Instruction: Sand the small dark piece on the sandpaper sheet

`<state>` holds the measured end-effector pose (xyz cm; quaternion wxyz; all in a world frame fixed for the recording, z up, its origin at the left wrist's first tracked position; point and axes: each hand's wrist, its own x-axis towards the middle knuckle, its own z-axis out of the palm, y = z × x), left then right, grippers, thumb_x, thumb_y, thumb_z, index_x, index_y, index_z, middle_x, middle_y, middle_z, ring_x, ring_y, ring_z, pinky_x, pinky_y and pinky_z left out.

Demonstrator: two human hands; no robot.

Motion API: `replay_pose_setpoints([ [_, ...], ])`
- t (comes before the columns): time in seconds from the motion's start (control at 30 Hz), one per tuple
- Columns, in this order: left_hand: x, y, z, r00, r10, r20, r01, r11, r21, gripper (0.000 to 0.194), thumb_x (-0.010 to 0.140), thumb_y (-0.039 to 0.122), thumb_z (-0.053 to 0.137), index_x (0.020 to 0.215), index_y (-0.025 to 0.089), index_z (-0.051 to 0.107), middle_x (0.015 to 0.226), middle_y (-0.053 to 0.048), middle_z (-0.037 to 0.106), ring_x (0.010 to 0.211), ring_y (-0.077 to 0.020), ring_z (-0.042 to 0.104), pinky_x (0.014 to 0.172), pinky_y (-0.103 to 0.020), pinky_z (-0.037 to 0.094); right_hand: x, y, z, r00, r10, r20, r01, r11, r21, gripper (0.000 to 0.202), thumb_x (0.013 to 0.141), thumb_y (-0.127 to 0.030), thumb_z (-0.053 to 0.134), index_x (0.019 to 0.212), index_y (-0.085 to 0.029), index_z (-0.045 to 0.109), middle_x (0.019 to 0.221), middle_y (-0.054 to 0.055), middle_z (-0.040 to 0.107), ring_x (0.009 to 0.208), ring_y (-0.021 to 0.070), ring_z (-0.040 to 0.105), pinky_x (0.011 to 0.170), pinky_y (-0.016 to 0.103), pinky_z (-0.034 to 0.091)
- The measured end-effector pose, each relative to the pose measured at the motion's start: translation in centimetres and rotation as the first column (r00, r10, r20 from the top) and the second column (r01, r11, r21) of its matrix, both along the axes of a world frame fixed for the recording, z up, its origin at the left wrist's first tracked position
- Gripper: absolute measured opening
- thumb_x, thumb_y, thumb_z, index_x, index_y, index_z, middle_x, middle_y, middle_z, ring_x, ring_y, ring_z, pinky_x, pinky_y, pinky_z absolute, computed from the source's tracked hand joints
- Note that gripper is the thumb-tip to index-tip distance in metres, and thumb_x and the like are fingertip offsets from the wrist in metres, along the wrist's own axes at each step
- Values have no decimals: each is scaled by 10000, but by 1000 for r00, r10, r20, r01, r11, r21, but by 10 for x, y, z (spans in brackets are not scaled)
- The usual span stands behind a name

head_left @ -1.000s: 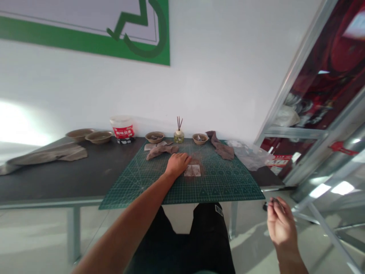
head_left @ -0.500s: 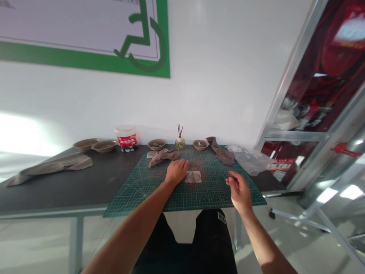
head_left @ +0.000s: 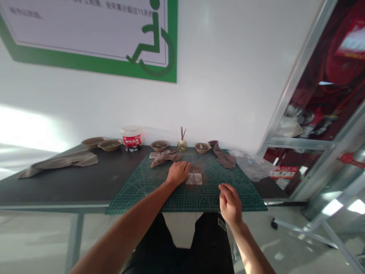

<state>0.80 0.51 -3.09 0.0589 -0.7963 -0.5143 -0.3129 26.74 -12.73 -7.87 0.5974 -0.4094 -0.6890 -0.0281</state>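
Observation:
A small flat white rectangle [head_left: 194, 179] with brown stains lies on the green cutting mat [head_left: 137, 190]. My left hand [head_left: 178, 173] rests on the mat at its left edge, fingers together and curled over; what lies under them is hidden. Over the mat's front right part, apart from the rectangle, is my right hand [head_left: 230, 201]. Its fingers are closed in a pinch, and anything between them is too small to name. Just behind my left hand is a crumpled brown cloth [head_left: 165, 160]. Brown dust spreads around the rectangle.
At the back stand a bowl of small dark pieces [head_left: 159, 145], a reed diffuser [head_left: 181, 145] and another small bowl [head_left: 202, 148]. A second cloth [head_left: 224, 155] and a clear plastic bag [head_left: 253, 165] lie right. Left are a red-labelled tub [head_left: 132, 140], bowls [head_left: 110, 145] and a grey cloth [head_left: 62, 161].
My right hand has moved left and nearer to me, toward the mat's front edge. The left hand stays beside the white rectangle. The whole view has shifted slightly.

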Motion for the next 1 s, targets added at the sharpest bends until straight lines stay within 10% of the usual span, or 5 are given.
replay_pose_setpoints([
  [0.17,-2,12,0,999,-52,8,53,997,-60,312,978,367,597,1211,161,616,1196,-89,645,1013,-205,652,876,-417,573,-7,10,37,987,161,-5,-159,969,-189,249,943,-193,557,1102,-285,725,1090,82,693,1031,237,662,919,406,543],
  [0.37,14,46,7,994,-67,85,77,989,-124,314,977,369,599,1209,159,616,1194,-89,646,1019,-208,652,881,-421,571,-26,86,71,932,293,-211,-359,817,-451,242,916,-275,594,1125,-250,715,980,57,742,834,196,683,795,360,553],
  [0.67,25,69,24,961,-151,232,180,978,-107,270,990,371,576,1129,148,639,1052,-60,680,913,-176,668,832,-384,573,-76,182,80,737,357,-574,-658,572,-490,294,839,-401,655,1066,-226,721,866,31,753,776,185,684,700,313,537],
  [1.0,21,53,15,886,-217,410,257,965,-44,194,978,308,511,1091,196,623,998,-51,712,894,-181,676,786,-298,534,-71,186,60,608,255,-752,-761,458,-459,250,792,-358,769,995,-224,708,879,3,736,746,177,691,561,245,487],
])
